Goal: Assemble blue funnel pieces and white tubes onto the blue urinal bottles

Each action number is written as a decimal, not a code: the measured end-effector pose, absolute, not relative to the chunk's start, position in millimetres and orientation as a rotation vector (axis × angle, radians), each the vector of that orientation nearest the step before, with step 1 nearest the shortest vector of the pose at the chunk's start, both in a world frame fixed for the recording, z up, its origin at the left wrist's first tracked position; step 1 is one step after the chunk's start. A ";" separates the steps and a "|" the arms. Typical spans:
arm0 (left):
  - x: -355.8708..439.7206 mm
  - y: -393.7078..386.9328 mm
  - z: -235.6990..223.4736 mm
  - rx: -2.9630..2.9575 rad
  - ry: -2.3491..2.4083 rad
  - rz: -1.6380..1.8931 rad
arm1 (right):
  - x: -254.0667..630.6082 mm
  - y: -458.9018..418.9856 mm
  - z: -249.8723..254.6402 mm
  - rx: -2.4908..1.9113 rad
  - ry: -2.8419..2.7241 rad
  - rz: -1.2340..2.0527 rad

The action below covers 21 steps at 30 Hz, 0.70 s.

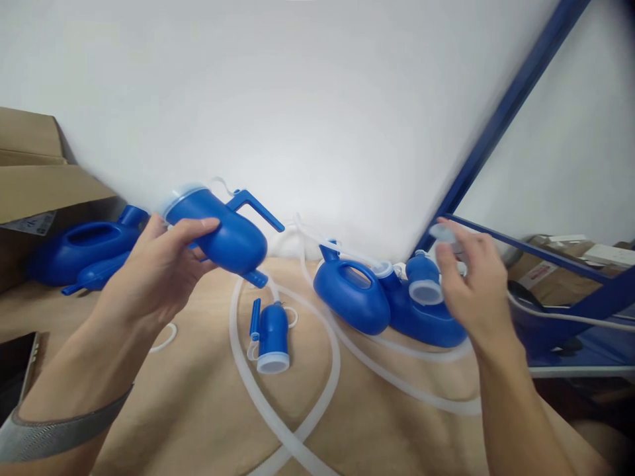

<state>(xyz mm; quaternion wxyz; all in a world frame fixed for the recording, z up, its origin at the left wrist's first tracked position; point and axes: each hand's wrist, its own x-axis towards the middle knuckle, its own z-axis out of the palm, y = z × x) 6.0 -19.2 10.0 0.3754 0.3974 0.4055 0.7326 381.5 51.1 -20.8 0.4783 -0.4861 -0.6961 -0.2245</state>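
Observation:
My left hand (159,271) is wrapped round a blue plastic urinal bottle (223,231), held up above the wooden table (198,396) with its handle pointing right and a clear lid at its left end. A white tube (278,410) runs from its spout down onto the table in loops. My right hand (469,277) is raised at the right and pinches a small translucent cap (443,231) between the fingertips. Just left of that hand lie two more blue urinal bottles (354,294) against the wall.
A small blue cup-shaped adapter (272,334) lies at the table's middle. Another blue bottle (84,248) rests at the far left beside cardboard boxes (34,178). A blue metal shelf frame (510,106) stands at the right. A dark tablet (14,370) lies at the left edge.

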 end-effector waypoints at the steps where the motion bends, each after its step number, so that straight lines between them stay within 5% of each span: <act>1: 5.9 -18.3 7.8 0.999 1.027 1.854 | 374.4 48.9 -22.4 -1.147 -1.779 -0.541; 21: 22.8 -20.1 -11.6 1.115 1.083 1.648 | 305.0 33.2 -46.7 -0.677 -2.276 -0.551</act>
